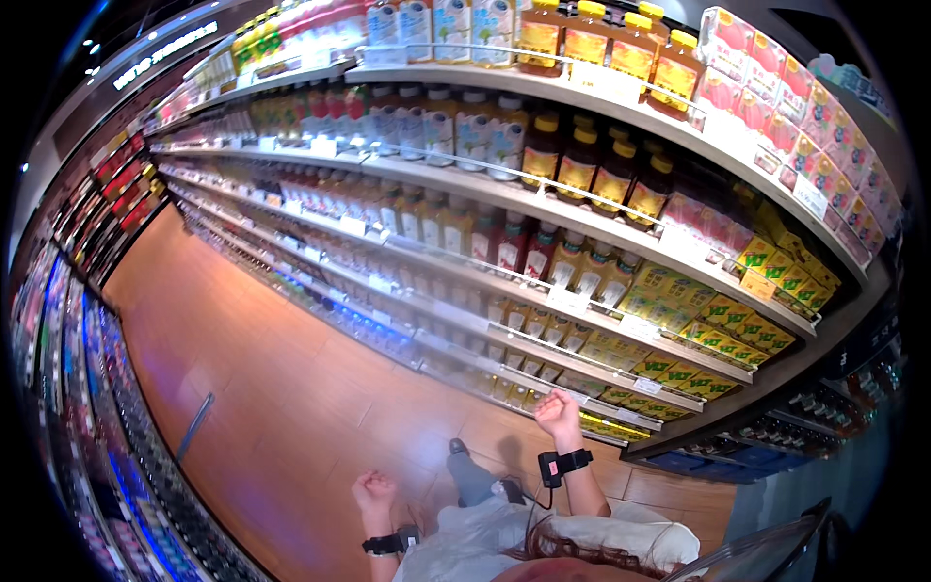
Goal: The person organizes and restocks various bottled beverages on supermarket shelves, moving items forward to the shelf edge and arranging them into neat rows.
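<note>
My left hand (pixel 374 492) is raised over the wooden floor, its fingers curled in and nothing seen in them. A black strap with a small box (pixel 393 542) circles that wrist. My right hand (pixel 558 415) is held up nearer the shelving, in front of the lowest shelves in the picture, with its fingers also curled and no object visible. Around the right wrist sits a black strap carrying a device (pixel 553 469) with a cable. Closest beyond this hand are yellow drink cartons (pixel 614 429) on the bottom shelf; contact with them is not seen.
Long store shelves (pixel 436 164) hold bottled drinks, including amber bottles with yellow caps (pixel 542 149). Stacked pink fruit-print cartons (pixel 793 109) stand at the upper right end. Another stocked shelf (pixel 131 436) lines the left side. Between them runs a wood-plank floor (pixel 291 393).
</note>
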The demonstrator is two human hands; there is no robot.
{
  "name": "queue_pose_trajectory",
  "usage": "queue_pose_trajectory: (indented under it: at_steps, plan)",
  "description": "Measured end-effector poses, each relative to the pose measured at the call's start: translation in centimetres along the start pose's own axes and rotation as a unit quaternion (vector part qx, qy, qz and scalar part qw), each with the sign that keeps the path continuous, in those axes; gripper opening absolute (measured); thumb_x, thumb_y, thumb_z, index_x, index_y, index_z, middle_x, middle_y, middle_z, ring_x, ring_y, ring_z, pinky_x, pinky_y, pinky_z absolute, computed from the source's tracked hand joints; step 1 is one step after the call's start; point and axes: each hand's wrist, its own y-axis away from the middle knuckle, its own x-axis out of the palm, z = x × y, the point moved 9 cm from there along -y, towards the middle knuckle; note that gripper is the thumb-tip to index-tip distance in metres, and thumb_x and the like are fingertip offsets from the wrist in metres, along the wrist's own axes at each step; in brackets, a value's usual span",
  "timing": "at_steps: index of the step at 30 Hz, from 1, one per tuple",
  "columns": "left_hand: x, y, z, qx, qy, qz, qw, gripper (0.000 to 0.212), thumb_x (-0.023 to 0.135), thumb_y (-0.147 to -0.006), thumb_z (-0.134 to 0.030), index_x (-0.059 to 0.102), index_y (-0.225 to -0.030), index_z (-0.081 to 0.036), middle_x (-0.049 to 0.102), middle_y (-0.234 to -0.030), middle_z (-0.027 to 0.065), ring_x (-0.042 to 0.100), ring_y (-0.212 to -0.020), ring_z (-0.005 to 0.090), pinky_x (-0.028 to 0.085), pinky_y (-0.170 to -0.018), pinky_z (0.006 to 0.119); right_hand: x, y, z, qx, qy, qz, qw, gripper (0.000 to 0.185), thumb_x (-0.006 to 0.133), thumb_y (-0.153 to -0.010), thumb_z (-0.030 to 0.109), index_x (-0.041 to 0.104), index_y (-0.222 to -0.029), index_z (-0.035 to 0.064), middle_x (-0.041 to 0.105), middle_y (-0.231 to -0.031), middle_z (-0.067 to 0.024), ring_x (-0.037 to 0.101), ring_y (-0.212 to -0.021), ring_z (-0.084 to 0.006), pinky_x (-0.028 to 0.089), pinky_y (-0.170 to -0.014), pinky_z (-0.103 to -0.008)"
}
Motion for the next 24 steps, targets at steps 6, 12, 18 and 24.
queue_pose_trajectory:
  at_steps: [6, 12, 18, 24]
  plan:
    - [7.9, -4.3, -3.7, 0.071, -0.060, 0.068, 0.993, 0.008, 0.050, -0.075, -0.004, 0.055, -0.079, -0.009, 0.056, -0.067, 0.0002, 0.050, -0.059, 0.0120, 0.043, -0.060, 0.027, 8.8, -0.6, 9.0, -0.164, -0.002, 0.064, 0.984, 0.014, 0.057, -0.079, 0.017, 0.051, -0.070, 0.0082, 0.050, -0.063, -0.0022, 0.047, -0.061, -0.0166, 0.042, -0.061, -0.0296]
    - [12.3, -10.0, -5.2, 0.066, -0.064, 0.056, 0.994, 0.008, 0.051, -0.076, -0.005, 0.056, -0.080, -0.010, 0.056, -0.066, -0.0002, 0.051, -0.057, 0.0118, 0.043, -0.059, 0.028, 14.3, -2.0, 10.9, -0.203, -0.047, 0.105, 0.972, 0.011, 0.055, -0.080, 0.016, 0.052, -0.073, 0.0073, 0.049, -0.062, -0.0025, 0.046, -0.060, -0.0172, 0.041, -0.060, -0.0300]
    - [21.6, -16.4, -4.0, 0.037, -0.108, 0.171, 0.979, 0.005, 0.052, -0.078, -0.002, 0.051, -0.080, -0.007, 0.052, -0.068, 0.0016, 0.047, -0.058, 0.0116, 0.039, -0.057, 0.023, 17.3, -3.8, 13.3, -0.279, -0.034, 0.118, 0.952, 0.013, 0.054, -0.081, 0.019, 0.051, -0.075, 0.0075, 0.048, -0.064, -0.0027, 0.046, -0.061, -0.0168, 0.041, -0.062, -0.0304]
    - [34.8, -18.1, -1.2, 0.054, -0.276, 0.250, 0.927, 0.004, 0.051, -0.080, -0.002, 0.051, -0.078, -0.006, 0.050, -0.069, 0.0019, 0.046, -0.060, 0.0108, 0.039, -0.059, 0.023, 23.8, 0.1, 16.0, -0.438, 0.070, 0.157, 0.882, 0.016, 0.050, -0.087, 0.017, 0.051, -0.076, 0.0054, 0.048, -0.062, -0.0039, 0.048, -0.057, -0.0152, 0.042, -0.059, -0.0298]
